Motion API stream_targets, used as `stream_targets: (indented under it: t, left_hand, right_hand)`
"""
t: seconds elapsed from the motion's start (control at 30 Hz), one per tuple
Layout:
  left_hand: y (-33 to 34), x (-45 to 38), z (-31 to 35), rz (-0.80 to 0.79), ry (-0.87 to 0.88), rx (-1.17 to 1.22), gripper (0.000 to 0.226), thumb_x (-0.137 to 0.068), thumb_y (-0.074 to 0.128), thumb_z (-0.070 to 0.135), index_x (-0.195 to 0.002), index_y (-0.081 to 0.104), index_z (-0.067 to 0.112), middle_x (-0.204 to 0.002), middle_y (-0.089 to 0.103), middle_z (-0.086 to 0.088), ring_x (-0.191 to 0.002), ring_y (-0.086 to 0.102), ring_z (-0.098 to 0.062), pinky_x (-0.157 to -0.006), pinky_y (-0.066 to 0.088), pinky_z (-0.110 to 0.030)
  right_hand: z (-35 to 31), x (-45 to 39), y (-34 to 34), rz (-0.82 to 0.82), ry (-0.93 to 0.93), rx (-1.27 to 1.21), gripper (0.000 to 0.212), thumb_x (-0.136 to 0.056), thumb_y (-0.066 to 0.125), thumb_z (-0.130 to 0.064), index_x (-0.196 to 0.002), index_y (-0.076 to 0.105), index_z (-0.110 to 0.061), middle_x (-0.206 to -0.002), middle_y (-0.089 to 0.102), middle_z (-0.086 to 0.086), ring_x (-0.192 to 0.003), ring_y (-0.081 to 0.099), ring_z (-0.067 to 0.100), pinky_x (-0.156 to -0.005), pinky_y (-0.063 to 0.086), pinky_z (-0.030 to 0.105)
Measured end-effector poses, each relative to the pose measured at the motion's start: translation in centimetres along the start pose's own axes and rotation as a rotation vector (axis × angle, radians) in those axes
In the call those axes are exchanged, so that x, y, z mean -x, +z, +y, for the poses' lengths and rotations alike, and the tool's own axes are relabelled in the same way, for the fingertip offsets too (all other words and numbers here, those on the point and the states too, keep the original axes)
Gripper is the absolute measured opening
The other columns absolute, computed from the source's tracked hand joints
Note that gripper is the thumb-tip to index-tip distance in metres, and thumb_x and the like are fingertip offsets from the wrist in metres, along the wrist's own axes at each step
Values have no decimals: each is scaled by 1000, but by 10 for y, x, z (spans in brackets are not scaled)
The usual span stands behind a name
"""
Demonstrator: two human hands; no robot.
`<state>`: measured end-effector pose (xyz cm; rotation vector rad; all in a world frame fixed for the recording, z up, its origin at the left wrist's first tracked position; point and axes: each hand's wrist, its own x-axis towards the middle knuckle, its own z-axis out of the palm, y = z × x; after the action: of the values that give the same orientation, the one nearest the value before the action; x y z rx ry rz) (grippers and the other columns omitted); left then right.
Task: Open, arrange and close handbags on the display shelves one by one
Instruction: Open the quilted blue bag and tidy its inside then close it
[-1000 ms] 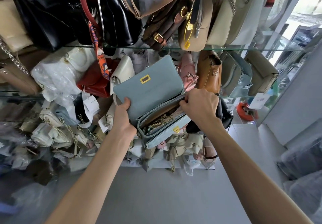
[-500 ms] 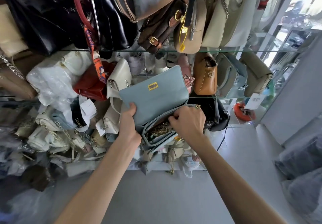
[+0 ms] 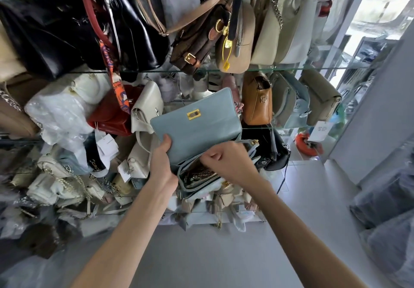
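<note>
A light blue handbag with a gold clasp is held open in front of the glass shelves, its flap raised. My left hand grips the bag's left edge, thumb on the inside of the flap. My right hand is curled over the bag's open mouth, fingers pinching at the upper rim of the compartment. A gold chain strap lies coiled inside the bag. What exactly the right fingers pinch is hidden by the hand.
Glass shelves are crowded with bags: black ones top left, a red bag, a cream bag, a tan bag, grey-green bags right. A black bag sits behind my right hand. Grey floor lies below.
My right hand has slid left along the bag's opening, from its right end toward the middle. The bag and my left hand have moved down and slightly right.
</note>
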<state>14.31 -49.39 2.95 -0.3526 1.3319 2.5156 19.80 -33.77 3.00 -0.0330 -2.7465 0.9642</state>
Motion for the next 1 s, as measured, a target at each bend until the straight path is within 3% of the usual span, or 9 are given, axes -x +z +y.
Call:
stream_targets:
  t: [0.1, 0.2, 0.3, 0.4, 0.5, 0.63, 0.8, 0.9, 1.0]
  left_hand:
    - [-9, -4, 2, 38, 9, 12, 38, -103, 59, 33, -136, 62, 15, -117, 77, -9, -106, 74, -31, -80, 61, -42]
    - [-15, -7, 5, 33, 14, 29, 28, -104, 58, 32, -127, 65, 18, -110, 79, -6, -96, 77, -27, -78, 59, -41]
    - [-20, -9, 8, 38, 29, 49, 14, -105, 56, 28, -107, 67, 20, -92, 81, -3, -78, 78, -22, -70, 57, -38]
    - [-23, -12, 9, 52, 35, 61, 15, -104, 58, 29, -104, 69, 19, -97, 81, -5, -88, 76, -26, -74, 57, -40]
    - [-28, -18, 8, 43, 57, 72, 17, -102, 58, 29, -110, 70, 19, -110, 79, -8, -93, 76, -27, -76, 58, -40]
    - [-28, -17, 7, 46, 62, 68, 17, -104, 56, 29, -106, 70, 19, -104, 80, -7, -79, 78, -23, -72, 57, -38]
    - [-33, -17, 4, 61, 58, 91, 19, -104, 55, 29, -106, 70, 17, -99, 81, -7, -77, 79, -23, -72, 56, -39]
    - [-35, -16, 2, 45, 72, 94, 21, -105, 54, 29, -106, 70, 16, -97, 81, -7, -82, 79, -25, -73, 56, -40]
    - [-36, -15, -2, 52, 45, 108, 23, -105, 53, 30, -109, 70, 15, -95, 81, -6, -80, 79, -23, -75, 56, -41]
  right_hand:
    - [15, 3, -25, 243, 119, -300, 16, -92, 68, -23, -85, 81, -17, -65, 73, -1, -62, 68, 17, -64, 55, 21]
    - [36, 5, -41, 403, 258, -392, 19, -99, 58, -21, -96, 77, -24, -70, 70, -9, -62, 64, 9, -54, 47, 16]
    - [64, -4, -48, 205, 502, -448, 32, -103, 42, -27, -107, 74, -25, -95, 74, -5, -84, 66, 18, -71, 47, 29]
    - [78, -8, -48, -93, 697, -671, 42, -101, 38, -29, -109, 76, -14, -106, 79, 2, -91, 70, 21, -77, 50, 33]
    - [75, -8, -49, -102, 667, -643, 40, -103, 40, -28, -100, 79, -16, -101, 81, -3, -89, 68, 16, -77, 46, 31]
    - [74, -11, -52, 27, 601, -690, 26, -100, 58, -25, -89, 80, -15, -95, 79, 4, -80, 64, 15, -66, 41, 26]
    - [69, -13, -51, 20, 556, -902, 28, -102, 59, -25, -91, 76, -6, -79, 72, 8, -65, 62, 15, -59, 43, 26]
    - [65, -10, -49, -16, 463, -938, 22, -99, 68, -25, -89, 74, -6, -78, 65, 10, -67, 60, 15, -57, 47, 23]
    - [55, -9, -47, 52, 345, -897, 23, -97, 71, -24, -85, 76, -5, -76, 63, 10, -73, 59, 20, -63, 47, 25]
